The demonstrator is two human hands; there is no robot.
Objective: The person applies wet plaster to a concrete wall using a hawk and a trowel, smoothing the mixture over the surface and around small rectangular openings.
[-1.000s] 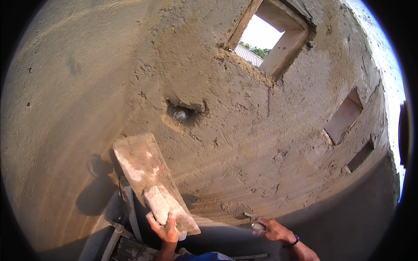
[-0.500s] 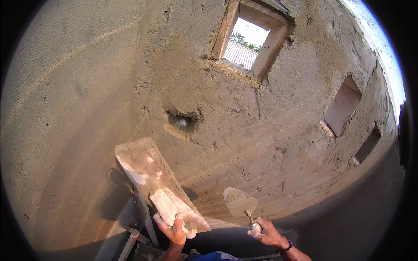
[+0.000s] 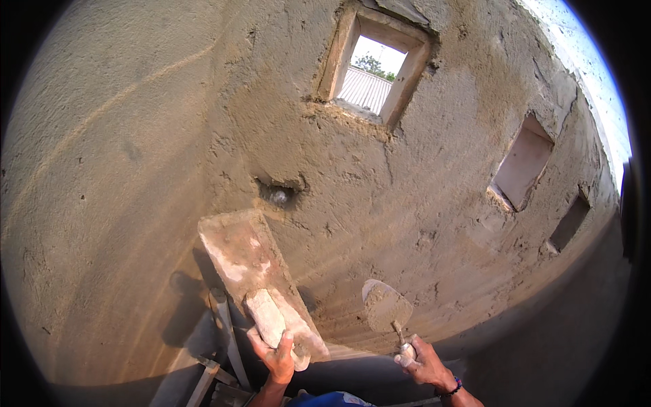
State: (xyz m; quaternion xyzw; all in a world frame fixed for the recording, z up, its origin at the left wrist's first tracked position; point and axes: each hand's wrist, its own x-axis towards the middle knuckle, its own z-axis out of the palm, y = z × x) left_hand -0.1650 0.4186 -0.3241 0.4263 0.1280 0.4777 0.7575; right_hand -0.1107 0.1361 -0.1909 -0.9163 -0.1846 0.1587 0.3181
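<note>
Wall plaster (image 3: 352,197) looks applied but unsmoothed in patches, fingers of your left hand (image 3: 277,356) clasping the float (image 3: 245,254), your right hand (image 3: 427,366) the trowel (image 3: 386,305).

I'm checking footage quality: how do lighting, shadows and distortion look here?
All in the head view: bright strip at upper right washed out; shadow on the wall left of the long board; lower right dim; wall's right edge curves, fisheye-style.

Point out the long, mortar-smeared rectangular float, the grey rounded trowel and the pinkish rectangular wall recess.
Long rectangular float (image 3: 256,266): head view, its handle-side face.
Grey rounded trowel (image 3: 387,306): head view, middle of its blade.
Pinkish wall recess (image 3: 523,165): head view, its back surface.
</note>
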